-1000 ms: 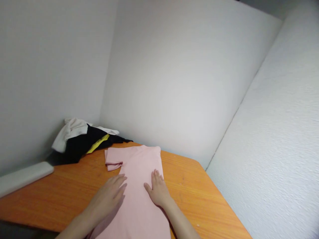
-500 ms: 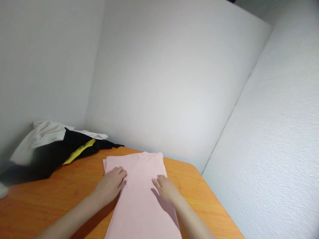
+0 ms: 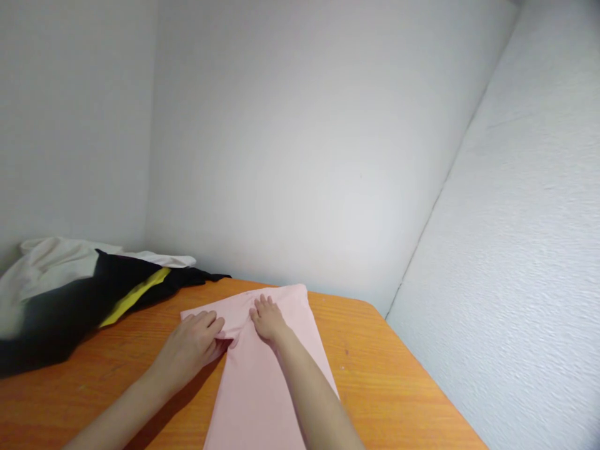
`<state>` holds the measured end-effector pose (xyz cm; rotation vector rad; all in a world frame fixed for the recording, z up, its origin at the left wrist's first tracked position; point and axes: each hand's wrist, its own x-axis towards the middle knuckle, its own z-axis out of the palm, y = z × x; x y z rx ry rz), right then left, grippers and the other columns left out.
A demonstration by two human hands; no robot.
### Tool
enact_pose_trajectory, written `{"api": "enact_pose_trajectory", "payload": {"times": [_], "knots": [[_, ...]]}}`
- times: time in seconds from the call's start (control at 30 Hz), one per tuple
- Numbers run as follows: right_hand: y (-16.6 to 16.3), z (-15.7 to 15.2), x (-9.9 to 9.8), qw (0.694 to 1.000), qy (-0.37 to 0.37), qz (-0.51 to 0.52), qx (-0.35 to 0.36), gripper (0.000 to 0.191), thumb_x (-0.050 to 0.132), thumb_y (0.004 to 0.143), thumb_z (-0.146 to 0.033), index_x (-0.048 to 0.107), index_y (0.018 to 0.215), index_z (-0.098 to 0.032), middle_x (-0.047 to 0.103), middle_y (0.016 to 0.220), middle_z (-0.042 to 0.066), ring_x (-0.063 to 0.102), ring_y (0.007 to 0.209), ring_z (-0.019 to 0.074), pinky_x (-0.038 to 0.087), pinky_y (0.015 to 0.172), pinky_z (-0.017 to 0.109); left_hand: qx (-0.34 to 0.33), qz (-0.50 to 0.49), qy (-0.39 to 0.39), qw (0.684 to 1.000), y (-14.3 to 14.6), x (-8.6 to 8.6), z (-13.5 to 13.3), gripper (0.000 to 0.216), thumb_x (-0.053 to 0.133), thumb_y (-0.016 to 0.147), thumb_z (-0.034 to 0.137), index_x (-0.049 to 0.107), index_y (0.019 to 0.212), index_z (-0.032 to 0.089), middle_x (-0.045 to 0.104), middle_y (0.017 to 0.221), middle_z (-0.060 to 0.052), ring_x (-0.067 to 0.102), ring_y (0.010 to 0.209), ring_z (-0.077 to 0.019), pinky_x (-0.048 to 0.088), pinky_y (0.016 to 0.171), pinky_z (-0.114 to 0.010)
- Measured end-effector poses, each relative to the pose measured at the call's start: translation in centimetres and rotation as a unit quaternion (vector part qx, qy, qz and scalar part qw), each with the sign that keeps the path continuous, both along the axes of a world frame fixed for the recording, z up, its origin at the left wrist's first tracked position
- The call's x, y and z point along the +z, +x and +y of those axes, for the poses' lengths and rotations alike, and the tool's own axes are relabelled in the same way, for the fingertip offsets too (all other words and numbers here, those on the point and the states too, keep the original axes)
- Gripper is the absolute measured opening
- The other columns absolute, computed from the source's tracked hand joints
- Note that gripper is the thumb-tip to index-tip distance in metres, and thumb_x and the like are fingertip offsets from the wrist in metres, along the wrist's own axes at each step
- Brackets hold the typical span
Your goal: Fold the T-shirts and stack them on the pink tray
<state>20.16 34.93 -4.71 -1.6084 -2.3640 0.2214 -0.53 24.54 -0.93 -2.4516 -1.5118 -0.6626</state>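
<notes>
A pink garment [image 3: 255, 387], perhaps a T-shirt, lies lengthwise on the wooden table [image 3: 375, 369], its near end running out of the bottom of the view. My left hand [image 3: 199, 340] is closed on a sleeve-like flap at the garment's far left, fingers on top and the thumb hidden beneath. That flap sticks out to the left and is slightly raised, with creases where it joins the body. My right hand [image 3: 269, 320] rests flat on the upper part of the cloth, just right of those creases, fingers spread.
A heap of clothes lies on the table's left: a white garment [image 3: 60, 269], a black one [image 3: 70, 312] and a yellow strip [image 3: 135, 297]. White walls [image 3: 300, 156] rise behind the table and along its right edge.
My left hand has taken hold of the far left flap and drawn it out leftward. My right hand has moved left and farther up, from the right edge onto the cloth's upper middle.
</notes>
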Motion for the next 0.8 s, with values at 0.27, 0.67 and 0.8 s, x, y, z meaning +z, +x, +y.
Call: {"api": "enact_pose_trajectory", "payload": {"times": [0.27,0.67,0.8], "knots": [[-1.4,1.3,0.3,0.997,0.053,-0.017,-0.044,0.047,0.030,0.101,-0.039,0.060,0.127,-0.014,0.054,0.137,0.017,0.044,0.130,0.0300,0.033,0.105,0.047,0.004,0.023,-0.120,0.992,-0.3,-1.8,-0.3,0.023,0.037,0.093,0.031,0.055,0.082,0.021,0.065,0.087,-0.007,0.062,0.078,-0.0223,0.038,0.067,-0.033],[-3.8,6.7,2.8,0.990,0.089,-0.009,-0.107,0.022,0.050,0.092,-0.021,0.068,0.101,-0.015,0.069,0.104,0.014,0.057,0.106,0.0246,0.038,0.090,0.036,0.027,0.001,-0.136,0.990,-1.5,-0.7,-0.3,0.029,0.034,0.096,0.033,0.056,0.082,0.021,0.067,0.091,-0.010,0.064,0.081,-0.0238,0.040,0.066,-0.033],[-4.8,7.4,2.1,0.989,0.081,0.025,-0.118,0.027,0.042,0.095,-0.020,0.063,0.111,-0.016,0.070,0.104,0.012,0.062,0.100,0.0214,0.041,0.083,0.031,0.057,0.025,-0.155,0.986,-2.2,-0.4,0.0,0.020,0.038,0.091,0.020,0.057,0.084,0.020,0.068,0.093,-0.011,0.065,0.085,-0.0255,0.041,0.068,-0.034]]}}
